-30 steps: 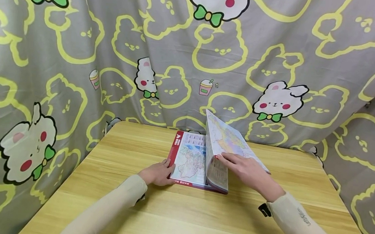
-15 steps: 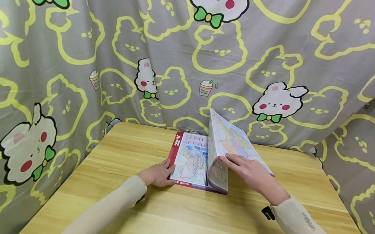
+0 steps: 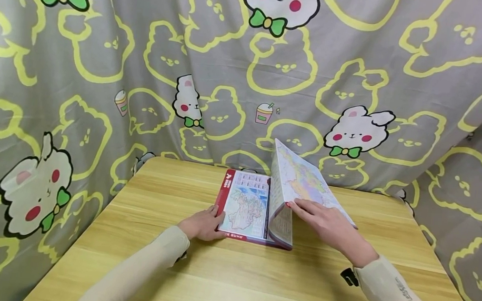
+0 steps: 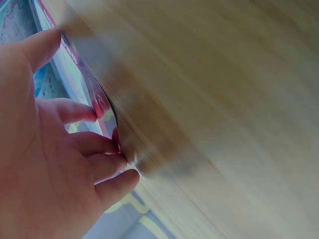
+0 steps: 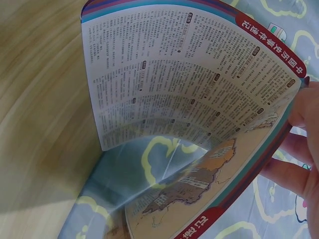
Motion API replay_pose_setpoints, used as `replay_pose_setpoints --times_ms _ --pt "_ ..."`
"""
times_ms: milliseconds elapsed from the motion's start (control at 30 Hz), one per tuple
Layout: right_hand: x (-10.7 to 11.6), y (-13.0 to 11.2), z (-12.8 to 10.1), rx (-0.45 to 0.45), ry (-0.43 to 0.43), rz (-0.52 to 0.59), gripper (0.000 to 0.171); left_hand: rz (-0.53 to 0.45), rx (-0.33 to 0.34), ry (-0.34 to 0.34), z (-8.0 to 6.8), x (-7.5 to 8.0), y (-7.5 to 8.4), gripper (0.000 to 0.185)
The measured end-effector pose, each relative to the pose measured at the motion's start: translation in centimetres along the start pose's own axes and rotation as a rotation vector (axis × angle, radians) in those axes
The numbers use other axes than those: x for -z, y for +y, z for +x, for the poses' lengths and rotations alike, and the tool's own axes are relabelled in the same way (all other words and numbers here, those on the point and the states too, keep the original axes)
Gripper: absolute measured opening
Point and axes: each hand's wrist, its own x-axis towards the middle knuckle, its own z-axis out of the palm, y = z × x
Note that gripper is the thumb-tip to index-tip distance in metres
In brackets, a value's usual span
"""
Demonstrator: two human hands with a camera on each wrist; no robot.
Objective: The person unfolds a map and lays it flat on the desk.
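A folding map with a red border lies partly unfolded on the table. Its left panel is flat and carries a printed map and text. The left hand rests at this panel's front left corner. In the left wrist view its fingertips touch the map's red edge, fingers slightly bent. My right hand pinches the near edge of the raised right part, which shows a colourful map. In the right wrist view, a text-covered panel bends below that hand's fingers.
A pale wooden table carries the map. Behind it and at both sides hangs a grey curtain with cartoon rabbits. A small black clip or strap shows at the right sleeve.
The right hand has moved a little to the right and toward the person, taking the raised part of the map along. More of the left panel shows. The left hand has stayed put.
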Motion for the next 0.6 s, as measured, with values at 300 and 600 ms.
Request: replay_pose_setpoints --times_ms 300,600 --pt "0.28 0.11 -0.17 -0.002 0.020 0.004 0.058 0.010 0.025 -0.006 0.05 0.11 0.38 0.078" --pt "0.26 0.34 -0.56 0.014 0.064 -0.010 0.045 0.002 0.034 -0.027 -0.54 0.28 -0.31 0.077"
